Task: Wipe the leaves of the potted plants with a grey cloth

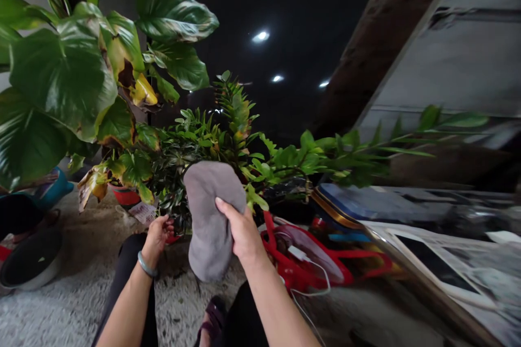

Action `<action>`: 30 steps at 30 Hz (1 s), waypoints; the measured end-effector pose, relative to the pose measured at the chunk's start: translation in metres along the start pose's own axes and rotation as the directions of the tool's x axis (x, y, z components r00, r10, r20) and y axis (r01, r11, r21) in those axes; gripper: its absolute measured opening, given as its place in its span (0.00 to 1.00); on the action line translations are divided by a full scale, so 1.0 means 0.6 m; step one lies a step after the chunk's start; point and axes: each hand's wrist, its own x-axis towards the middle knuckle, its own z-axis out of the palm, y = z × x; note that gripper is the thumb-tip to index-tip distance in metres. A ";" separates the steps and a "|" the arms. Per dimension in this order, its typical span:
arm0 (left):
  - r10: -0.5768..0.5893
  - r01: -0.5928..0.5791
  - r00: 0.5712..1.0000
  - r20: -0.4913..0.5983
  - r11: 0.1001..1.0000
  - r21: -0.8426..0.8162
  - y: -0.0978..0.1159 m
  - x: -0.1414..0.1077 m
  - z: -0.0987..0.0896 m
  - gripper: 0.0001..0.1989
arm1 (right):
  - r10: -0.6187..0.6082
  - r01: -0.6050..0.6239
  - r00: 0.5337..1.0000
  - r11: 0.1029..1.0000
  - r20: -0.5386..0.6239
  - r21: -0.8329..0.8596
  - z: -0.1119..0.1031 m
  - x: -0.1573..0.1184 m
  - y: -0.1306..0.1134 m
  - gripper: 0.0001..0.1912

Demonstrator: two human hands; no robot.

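My right hand (244, 230) grips a soft grey cloth pad (210, 217), broad at both ends and narrower in the middle. The thumb lies across its front and the other fingers are behind it. To its left is my left hand (158, 236), apart from the pad, with a bracelet on the wrist. Its fingers are curled in near the low dark-green leaves (173, 165); whether they hold anything is hidden. Large glossy leaves (65, 68), some yellow and browned, rise at the upper left.
A red pot (125, 195) stands behind my left hand. At the lower left are a dark round basin (32, 260) and a blue container (57, 192). On the right lie a red bag (313, 271) with a white cable and a blurred, cluttered table (402, 276). Leafy stems (350, 152) stretch rightward.
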 end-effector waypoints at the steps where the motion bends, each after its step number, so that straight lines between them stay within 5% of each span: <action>1: 0.020 -0.020 1.000 -0.018 1.000 0.014 -0.001 -0.001 0.001 0.08 | -0.006 0.006 1.000 1.000 -0.014 0.026 0.003 0.012 -0.001 0.22; 4: 0.063 -0.061 0.997 -0.039 0.997 0.043 -0.005 -0.005 0.000 0.09 | 0.161 -0.163 0.986 0.986 0.043 0.040 -0.002 0.017 0.039 0.20; 8: 0.062 -0.060 0.998 -0.021 0.997 0.049 -0.004 -0.008 -0.001 0.11 | 0.354 -0.346 0.922 0.935 0.157 -0.077 -0.031 -0.036 0.103 0.16; 12: 0.047 -0.045 0.998 -0.031 0.997 0.058 0.001 -0.009 0.002 0.09 | 0.227 -0.219 0.971 0.969 0.068 -0.115 -0.039 -0.061 0.065 0.20; 15: 0.040 -0.037 0.998 -0.040 0.997 0.068 0.000 -0.011 0.007 0.08 | 0.067 -0.068 0.996 0.997 -0.053 -0.028 -0.034 -0.035 0.005 0.25; 18: 0.047 -0.044 0.998 -0.042 0.997 0.059 -0.003 -0.013 0.007 0.08 | 0.034 -0.031 0.998 0.998 -0.054 0.055 -0.036 -0.010 -0.006 0.26; 21: 0.058 -0.056 0.998 -0.037 0.997 0.054 -0.004 -0.013 0.003 0.09 | 0.257 -0.256 0.966 0.963 0.009 0.083 -0.049 -0.016 0.044 0.21; 25: 0.059 -0.056 0.997 -0.049 0.997 0.057 0.000 -0.013 -0.003 0.10 | 0.559 -0.563 0.826 0.823 0.070 0.072 -0.061 -0.056 0.105 0.15; 27: 0.057 -0.055 0.998 -0.040 0.997 0.056 0.002 -0.013 -0.004 0.10 | 0.515 -0.522 0.852 0.847 0.088 0.100 -0.055 -0.067 0.096 0.15; 30: 0.049 -0.046 0.998 -0.047 0.997 0.062 0.003 -0.015 0.000 0.08 | 0.291 -0.299 0.954 0.942 0.076 0.150 -0.039 -0.057 0.048 0.20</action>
